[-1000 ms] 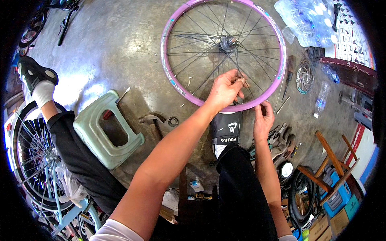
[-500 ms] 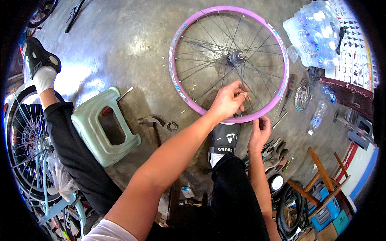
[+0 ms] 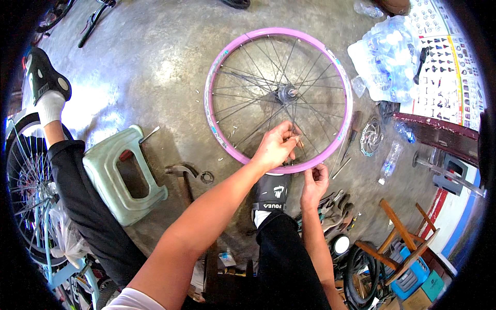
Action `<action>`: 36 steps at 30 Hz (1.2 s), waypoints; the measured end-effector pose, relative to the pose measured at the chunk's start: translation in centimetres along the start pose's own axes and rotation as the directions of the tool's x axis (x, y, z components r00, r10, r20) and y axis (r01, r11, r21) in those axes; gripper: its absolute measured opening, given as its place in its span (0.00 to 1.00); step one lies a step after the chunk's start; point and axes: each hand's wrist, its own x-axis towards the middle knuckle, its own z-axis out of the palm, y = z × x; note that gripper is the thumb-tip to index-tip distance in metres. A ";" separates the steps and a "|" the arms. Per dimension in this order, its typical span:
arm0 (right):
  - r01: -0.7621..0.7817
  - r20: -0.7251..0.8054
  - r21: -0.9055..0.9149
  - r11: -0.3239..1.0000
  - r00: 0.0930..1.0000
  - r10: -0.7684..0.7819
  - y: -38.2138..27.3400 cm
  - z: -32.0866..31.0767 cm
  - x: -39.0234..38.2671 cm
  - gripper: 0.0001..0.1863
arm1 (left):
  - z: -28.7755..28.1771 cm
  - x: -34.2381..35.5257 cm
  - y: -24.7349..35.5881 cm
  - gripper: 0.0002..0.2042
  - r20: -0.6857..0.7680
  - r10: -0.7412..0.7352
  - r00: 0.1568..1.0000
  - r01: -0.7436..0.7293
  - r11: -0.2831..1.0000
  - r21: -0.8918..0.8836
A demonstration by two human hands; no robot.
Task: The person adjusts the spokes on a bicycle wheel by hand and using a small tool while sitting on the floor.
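While the pink wheel (image 3: 279,98) has stayed on the floor, spokes are now pinched by the left hand (image 3: 276,147); its near rim is gripped by the right hand (image 3: 314,182).

A clear plastic-wrapped pack of bottles (image 3: 390,59) lies on the floor, up and to the right of the fingers (image 3: 289,137). Just right of it hangs a white chart (image 3: 447,67) with rows of small dark pictures. A blue box (image 3: 431,284) sits far down right.
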 end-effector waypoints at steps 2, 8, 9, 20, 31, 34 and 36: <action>-0.002 0.021 -0.025 1.000 1.000 0.003 0.6 -0.4 0.1 0.06 | 0.0 0.0 0.0 0.03 -0.002 0.001 1.000 -0.001 1.000 -0.004; 0.204 0.061 -0.265 0.942 0.979 -0.195 0.8 -1.2 0.5 0.05 | 0.1 0.0 -0.2 0.06 -0.006 0.014 1.000 -0.014 1.000 -0.004; 0.242 0.067 -0.310 0.919 0.970 -0.233 0.5 -1.0 0.4 0.05 | 0.1 -0.1 -0.2 0.06 -0.007 0.015 1.000 -0.015 1.000 -0.009; 0.179 0.062 -0.202 0.963 0.983 -0.170 0.7 -0.9 0.5 0.06 | 0.0 0.2 -0.7 0.10 0.006 0.011 1.000 -0.011 0.998 -0.066; 0.192 0.072 -0.223 0.956 0.981 -0.180 0.5 -1.0 0.6 0.07 | -0.2 0.3 -0.8 0.10 0.022 0.006 1.000 -0.006 1.000 -0.028; 0.134 0.044 -0.163 0.977 0.991 -0.129 0.3 -0.7 0.5 0.06 | -0.1 0.4 -0.8 0.10 0.020 0.007 1.000 -0.006 0.999 -0.035; 0.033 0.016 -0.058 0.998 0.999 -0.032 0.4 -0.5 0.4 0.07 | -0.1 0.3 -0.8 0.10 0.021 0.006 1.000 -0.006 0.999 -0.041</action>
